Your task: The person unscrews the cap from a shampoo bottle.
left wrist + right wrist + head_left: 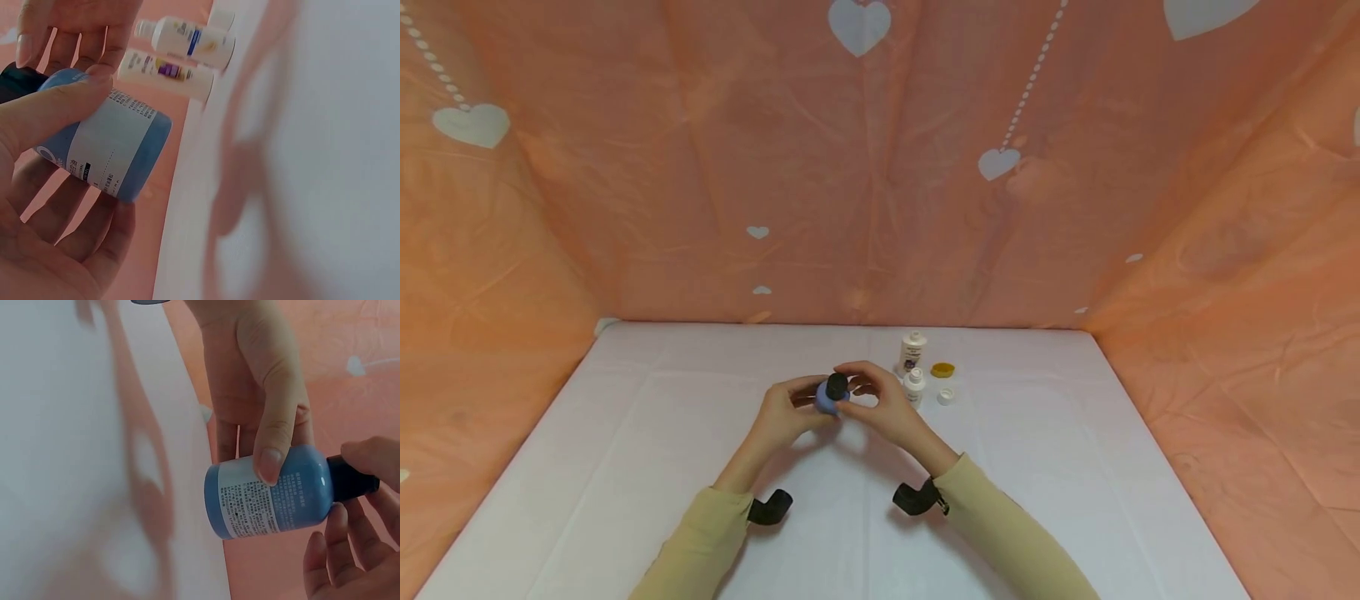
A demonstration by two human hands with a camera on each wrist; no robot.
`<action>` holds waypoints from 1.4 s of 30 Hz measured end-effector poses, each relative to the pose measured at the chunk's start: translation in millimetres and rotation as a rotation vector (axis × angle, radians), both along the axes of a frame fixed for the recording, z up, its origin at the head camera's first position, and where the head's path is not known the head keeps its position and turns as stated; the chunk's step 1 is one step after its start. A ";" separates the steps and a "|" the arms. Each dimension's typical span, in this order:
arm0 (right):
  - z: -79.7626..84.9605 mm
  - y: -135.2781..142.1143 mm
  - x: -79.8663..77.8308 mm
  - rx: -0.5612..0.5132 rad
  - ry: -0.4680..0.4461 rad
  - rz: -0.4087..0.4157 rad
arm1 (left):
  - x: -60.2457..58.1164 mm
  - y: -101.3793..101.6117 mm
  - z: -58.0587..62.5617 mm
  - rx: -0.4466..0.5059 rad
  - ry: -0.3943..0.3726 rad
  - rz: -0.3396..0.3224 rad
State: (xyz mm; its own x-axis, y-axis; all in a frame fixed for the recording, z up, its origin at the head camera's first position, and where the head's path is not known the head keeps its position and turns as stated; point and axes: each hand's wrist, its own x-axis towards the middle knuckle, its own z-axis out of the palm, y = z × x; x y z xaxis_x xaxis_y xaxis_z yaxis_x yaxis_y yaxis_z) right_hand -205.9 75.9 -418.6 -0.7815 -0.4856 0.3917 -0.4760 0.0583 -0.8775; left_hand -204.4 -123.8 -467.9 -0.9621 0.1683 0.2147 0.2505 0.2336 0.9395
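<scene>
A blue bottle (294, 494) with a white printed label and a black cap (837, 385) is held up above the table between both hands. My left hand (785, 411) grips the bottle's body, its thumb lying across the label and its fingers round the far side. At the cap, my right hand (883, 408) pinches with thumb and fingertips, as the right wrist view shows. Behind the right hand stand two uncapped white bottles, a taller one (913, 352) with a purple mark on its label and a shorter one (913, 385) partly hidden by that hand.
Right of the white bottles lie a yellow cap (942, 370) and a small white cap (946, 397). A white cloth covers the table (1037, 467). Orange curtains (865, 167) with white hearts hang behind and at both sides.
</scene>
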 end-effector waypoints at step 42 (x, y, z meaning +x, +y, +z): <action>-18.5 35.4 32.9 -0.125 -0.191 -0.260 | 28.8 50.9 -12.0 -0.026 0.009 0.023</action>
State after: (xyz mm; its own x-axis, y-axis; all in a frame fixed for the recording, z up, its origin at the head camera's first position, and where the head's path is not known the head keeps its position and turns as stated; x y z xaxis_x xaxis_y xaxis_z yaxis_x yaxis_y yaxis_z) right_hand -173.0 111.2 -437.1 -0.9377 -0.2186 0.2699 -0.2855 0.0426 -0.9574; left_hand -175.6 -72.9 -479.8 -0.9639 0.1514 0.2188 0.2527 0.2636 0.9309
